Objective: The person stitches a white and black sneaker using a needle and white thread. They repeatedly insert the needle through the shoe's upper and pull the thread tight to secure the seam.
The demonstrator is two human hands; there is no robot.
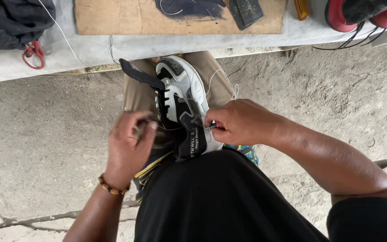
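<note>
A white, grey and black sneaker (181, 101) lies on my lap, toe pointing away, with its black tongue strap sticking out to the left. My right hand (238, 122) pinches at the shoe's sole edge near the heel, fingers closed on a small needle or thread end there. A thin white thread (219, 77) loops up from that spot over my knee. My left hand (130, 145), with a beaded bracelet on the wrist, hovers just left of the shoe with fingers curled, seemingly pinching the thread.
A low bench covered in pale cloth (166, 47) runs across the top, carrying a wooden board (126, 18), a dark brush (246, 11), black fabric (14, 20), a red cord (33, 54) and red-and-black shoes (363, 13). Cracked concrete floor (45, 134) surrounds me.
</note>
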